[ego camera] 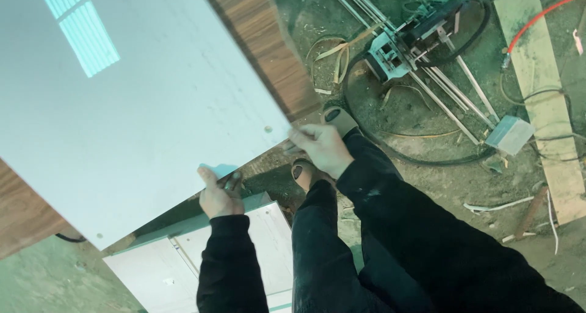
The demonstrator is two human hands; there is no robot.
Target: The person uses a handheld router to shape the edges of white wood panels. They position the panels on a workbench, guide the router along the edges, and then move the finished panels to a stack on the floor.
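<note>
Nearest, pale flat panels (183, 264) are seen lying on the floor below the dark sleeves. The left hand (220, 194) is closed on the near edge of a large white board (140, 105), thumb on top. The right hand (320, 147) is clamped on its right corner. The board's long axis runs far-left, its far end cut off. Beyond it, a framed machine (421, 35) is partly seen.

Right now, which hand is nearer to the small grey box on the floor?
Right. The right hand grips the white panel's corner, closer to the grey box; the left hand holds its lower edge, farther away.
</note>
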